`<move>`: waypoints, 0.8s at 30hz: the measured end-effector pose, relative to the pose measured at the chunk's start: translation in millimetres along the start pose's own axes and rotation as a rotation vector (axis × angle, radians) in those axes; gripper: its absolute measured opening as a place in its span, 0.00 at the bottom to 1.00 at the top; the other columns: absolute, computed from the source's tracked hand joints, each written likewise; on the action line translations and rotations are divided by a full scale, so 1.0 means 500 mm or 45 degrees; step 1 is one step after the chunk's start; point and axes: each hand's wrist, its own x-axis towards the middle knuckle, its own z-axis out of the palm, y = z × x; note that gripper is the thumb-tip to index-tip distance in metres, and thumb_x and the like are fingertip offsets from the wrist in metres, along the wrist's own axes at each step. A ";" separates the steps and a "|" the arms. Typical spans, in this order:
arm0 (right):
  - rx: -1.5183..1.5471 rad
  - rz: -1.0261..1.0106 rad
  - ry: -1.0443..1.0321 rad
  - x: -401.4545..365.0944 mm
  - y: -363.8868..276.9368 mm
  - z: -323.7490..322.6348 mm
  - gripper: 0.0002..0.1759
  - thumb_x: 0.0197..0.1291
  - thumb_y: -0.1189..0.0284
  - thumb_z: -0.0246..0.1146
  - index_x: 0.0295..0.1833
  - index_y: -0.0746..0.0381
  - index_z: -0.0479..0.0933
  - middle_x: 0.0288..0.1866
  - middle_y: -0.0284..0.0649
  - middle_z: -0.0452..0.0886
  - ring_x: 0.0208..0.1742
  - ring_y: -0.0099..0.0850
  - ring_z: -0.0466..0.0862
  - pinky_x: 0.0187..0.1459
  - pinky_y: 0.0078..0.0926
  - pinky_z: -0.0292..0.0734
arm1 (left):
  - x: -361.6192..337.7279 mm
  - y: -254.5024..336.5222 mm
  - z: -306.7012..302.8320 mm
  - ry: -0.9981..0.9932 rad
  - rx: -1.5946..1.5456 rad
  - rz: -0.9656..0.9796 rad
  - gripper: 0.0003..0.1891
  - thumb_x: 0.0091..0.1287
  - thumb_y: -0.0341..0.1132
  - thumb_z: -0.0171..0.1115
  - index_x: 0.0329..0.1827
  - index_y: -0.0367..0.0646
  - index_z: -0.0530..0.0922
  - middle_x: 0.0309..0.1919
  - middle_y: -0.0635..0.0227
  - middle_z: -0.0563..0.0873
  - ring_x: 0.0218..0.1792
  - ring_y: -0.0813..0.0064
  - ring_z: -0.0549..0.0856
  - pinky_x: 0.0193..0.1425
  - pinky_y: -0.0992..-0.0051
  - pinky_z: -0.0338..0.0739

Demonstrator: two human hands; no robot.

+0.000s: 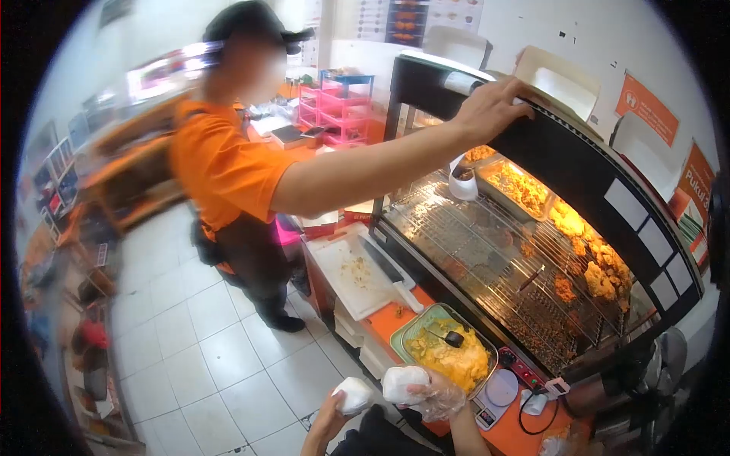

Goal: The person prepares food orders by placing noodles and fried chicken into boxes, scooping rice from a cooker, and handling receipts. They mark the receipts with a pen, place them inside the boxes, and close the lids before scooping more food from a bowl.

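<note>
My left hand (327, 422) is closed around a white wrapped packet (354, 396) low in the view. Just to the right, my right hand (442, 398), in a clear plastic glove, grips a second white packet (404, 384). The two packets are side by side with a small gap between them; their contents are hidden. Beyond my right hand lies a green-rimmed tray (398, 340) of yellow food (437, 357), with a dark-ended utensil (454, 339) in it. A small digital scale (501, 388) stands to the right of that hand.
A glass-sided warmer (487, 251) with fried chicken (604, 277) fills the right. A white cutting board (353, 285) holds a large knife (389, 270). To the left stands a co-worker in an orange shirt (220, 167), one hand (494, 112) on the warmer's top edge.
</note>
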 end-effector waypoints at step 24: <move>0.286 -0.475 0.193 0.361 -0.347 -0.110 0.28 0.58 0.67 0.66 0.62 0.62 0.66 0.51 0.43 0.76 0.46 0.32 0.81 0.37 0.28 0.81 | 0.496 0.326 -0.098 -0.212 -0.043 0.027 0.30 0.65 0.46 0.62 0.67 0.47 0.62 0.59 0.63 0.73 0.62 0.64 0.71 0.65 0.63 0.67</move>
